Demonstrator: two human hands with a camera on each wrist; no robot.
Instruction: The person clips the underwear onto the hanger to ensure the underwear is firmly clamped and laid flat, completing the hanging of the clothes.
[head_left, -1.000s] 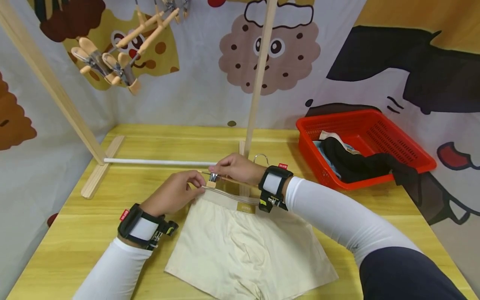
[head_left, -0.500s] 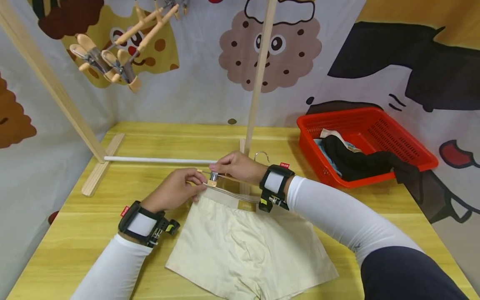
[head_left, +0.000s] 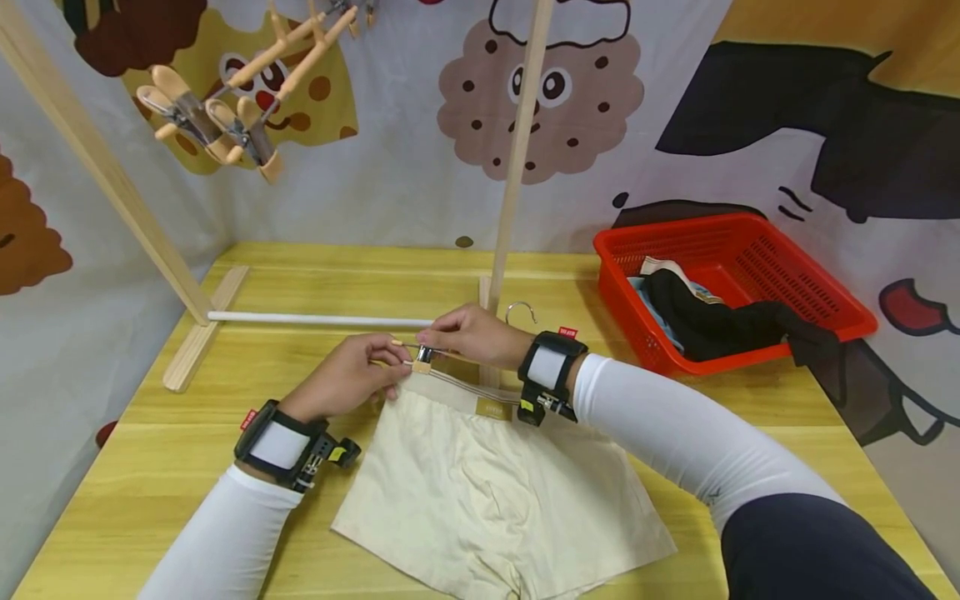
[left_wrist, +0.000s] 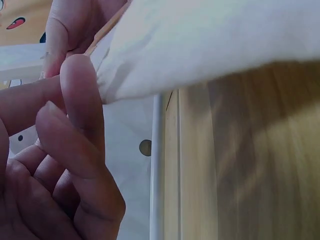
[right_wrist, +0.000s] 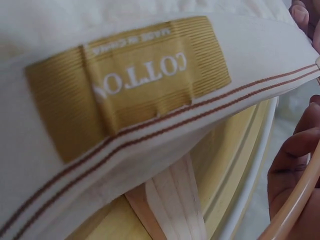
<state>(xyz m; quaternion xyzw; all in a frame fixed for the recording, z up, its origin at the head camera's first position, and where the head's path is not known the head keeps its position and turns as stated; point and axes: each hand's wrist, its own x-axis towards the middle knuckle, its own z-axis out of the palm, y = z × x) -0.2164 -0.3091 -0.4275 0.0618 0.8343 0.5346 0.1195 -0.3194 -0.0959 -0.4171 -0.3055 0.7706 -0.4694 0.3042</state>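
Note:
A pair of cream boxer briefs [head_left: 480, 483] lies spread on the table, its waistband toward the back. My left hand [head_left: 341, 382] pinches the left end of that waistband between thumb and finger. Right beside it, a hanger clip [head_left: 422, 366] sits over the waistband edge. My right hand [head_left: 480, 335] pinches the clip's upper end; whether its jaws press the cloth cannot be told. The tan hanger bar [right_wrist: 292, 200] passes by the right hand, and the hanger's metal hook [head_left: 522, 312] shows behind it. A gold label [right_wrist: 135, 80] marks the waistband.
A red basket [head_left: 622, 321] with dark and blue clothes [head_left: 712, 321] stands at the back right. Behind my hands is a wooden rack with an upright post [head_left: 517, 167] and a white bar [head_left: 322, 319]. Another clip hanger [head_left: 277, 67] hangs upper left.
The head view has shifted slightly. Both hands stay at the same waistband corner, with only small finger movements around the clip.

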